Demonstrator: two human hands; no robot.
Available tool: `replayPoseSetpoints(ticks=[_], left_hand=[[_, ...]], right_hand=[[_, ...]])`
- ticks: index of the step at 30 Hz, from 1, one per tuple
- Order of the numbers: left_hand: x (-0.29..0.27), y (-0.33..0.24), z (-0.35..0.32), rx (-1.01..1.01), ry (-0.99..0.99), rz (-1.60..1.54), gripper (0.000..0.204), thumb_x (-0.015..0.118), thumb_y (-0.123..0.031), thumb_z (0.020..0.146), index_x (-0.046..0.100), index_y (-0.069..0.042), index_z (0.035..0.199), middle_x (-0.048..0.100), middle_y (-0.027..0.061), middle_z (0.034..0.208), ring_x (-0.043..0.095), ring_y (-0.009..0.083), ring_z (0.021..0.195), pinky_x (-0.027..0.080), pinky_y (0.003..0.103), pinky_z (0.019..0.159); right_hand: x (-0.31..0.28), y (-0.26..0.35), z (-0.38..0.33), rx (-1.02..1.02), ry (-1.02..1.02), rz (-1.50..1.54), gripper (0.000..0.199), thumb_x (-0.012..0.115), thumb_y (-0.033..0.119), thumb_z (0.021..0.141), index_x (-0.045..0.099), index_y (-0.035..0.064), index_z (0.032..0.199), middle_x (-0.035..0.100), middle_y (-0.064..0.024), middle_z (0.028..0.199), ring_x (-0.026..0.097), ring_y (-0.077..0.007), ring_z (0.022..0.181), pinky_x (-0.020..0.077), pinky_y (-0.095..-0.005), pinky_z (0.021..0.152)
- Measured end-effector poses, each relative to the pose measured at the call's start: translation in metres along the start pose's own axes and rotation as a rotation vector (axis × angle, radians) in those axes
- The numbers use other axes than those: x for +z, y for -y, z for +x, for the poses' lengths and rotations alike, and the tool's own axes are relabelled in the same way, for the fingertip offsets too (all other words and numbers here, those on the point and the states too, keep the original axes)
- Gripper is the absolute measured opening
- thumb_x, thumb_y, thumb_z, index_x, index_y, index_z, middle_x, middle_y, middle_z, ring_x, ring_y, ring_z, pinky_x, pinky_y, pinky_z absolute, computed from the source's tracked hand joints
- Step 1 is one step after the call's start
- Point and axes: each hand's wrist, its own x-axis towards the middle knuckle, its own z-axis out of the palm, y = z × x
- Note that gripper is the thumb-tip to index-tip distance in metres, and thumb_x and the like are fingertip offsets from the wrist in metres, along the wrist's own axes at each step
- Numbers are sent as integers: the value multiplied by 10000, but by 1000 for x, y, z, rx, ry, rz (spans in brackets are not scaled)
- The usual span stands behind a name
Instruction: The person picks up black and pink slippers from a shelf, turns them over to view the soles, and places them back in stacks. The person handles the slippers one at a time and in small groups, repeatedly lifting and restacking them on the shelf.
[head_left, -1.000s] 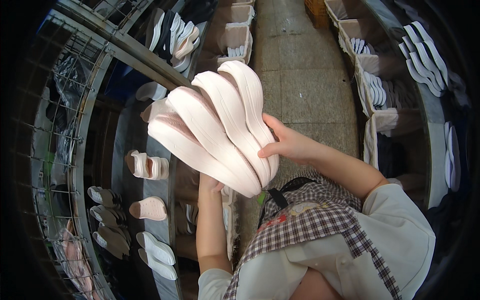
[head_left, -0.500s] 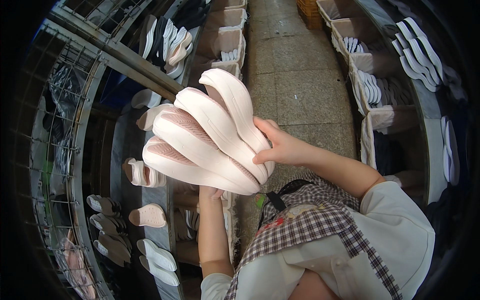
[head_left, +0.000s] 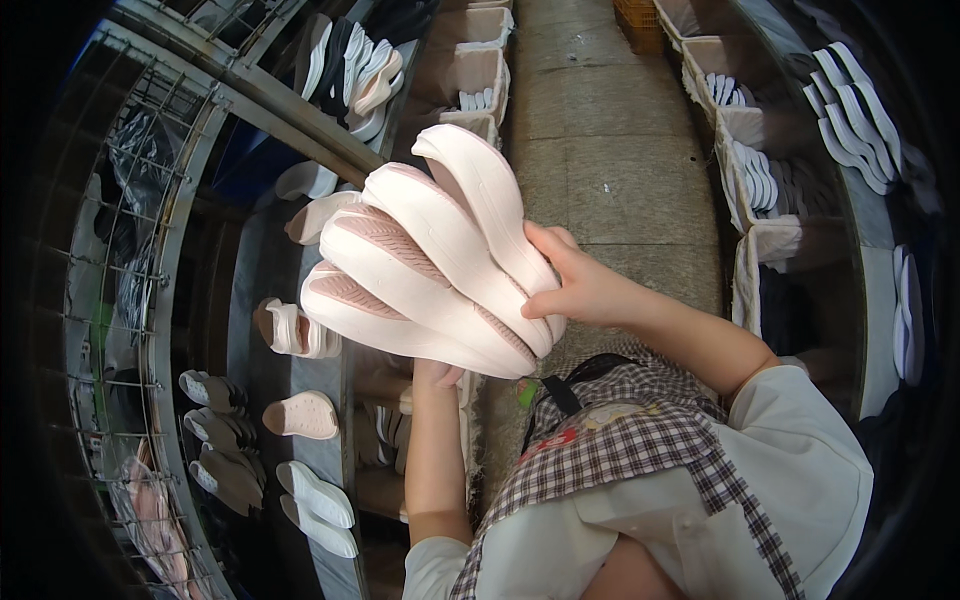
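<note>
- A fanned stack of pale pink shoe soles [head_left: 430, 275] is being held up in front of the person's chest, over the aisle and level with the left-hand shelving; four soles are showing, ribbed treads turned up and to the left.
- The right hand [head_left: 580, 285] is clamping the stack from the right, thumb lying across the edge of the nearest sole and fingers curling behind.
- The left hand [head_left: 438, 373] is propping the stack from underneath; only a bit of it is showing below the lowest sole, so I cannot tell how its fingers are closing, only that it is bearing on the stack.
- Judging from this, the bundle is already gathered and lifted, and none of it is resting on a shelf yet; setting it down or sorting it seems to be what is left.
- Just left of the stack, the grey shelf [head_left: 255, 250] is carrying loose pink soles [head_left: 300, 415] and white soles [head_left: 315, 495].
- Further out, a wire rack [head_left: 130, 200] is standing at the far left, cloth-lined bins [head_left: 470, 75] are lining the stone floor [head_left: 620, 150], and a checked apron [head_left: 640, 440] is covering the person's front.
</note>
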Motion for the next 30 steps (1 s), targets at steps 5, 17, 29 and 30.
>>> replayPoseSetpoints(ticks=[5, 17, 29, 30], left_hand=[[1, 0, 0, -7, 11, -33, 453, 498, -203, 943, 388, 8, 1329, 477, 140, 1306, 521, 253, 1146, 482, 360, 926], [-2, 6, 5, -2, -63, 83, 487, 472, -279, 951, 376, -10, 1345, 471, 134, 1314, 504, 258, 1168, 458, 383, 963], [4, 6, 2, 4, -124, 104, 478, 507, -239, 939, 379, -7, 1336, 484, 127, 1297, 530, 241, 1138, 507, 347, 896], [5, 6, 1, 5, -117, 60, 461, 513, -205, 936, 387, 2, 1329, 486, 124, 1292, 535, 221, 1125, 511, 315, 872]], right_hand=[[0, -3, 2, -8, -18, -6, 946, 681, 207, 649, 193, 8, 1435, 275, -251, 1308, 216, -395, 1282, 191, -429, 1093], [-3, 7, 2, 23, -14, 3, 945, 668, 166, 642, 196, 46, 1452, 291, -187, 1302, 221, -351, 1292, 187, -433, 1098], [-4, 3, 3, 17, -28, 9, 941, 667, 159, 631, 213, 38, 1447, 297, -185, 1301, 243, -335, 1286, 203, -415, 1092], [-4, 2, 3, 8, -30, 0, 933, 661, 160, 633, 217, 44, 1445, 299, -195, 1292, 246, -349, 1277, 218, -417, 1085]])
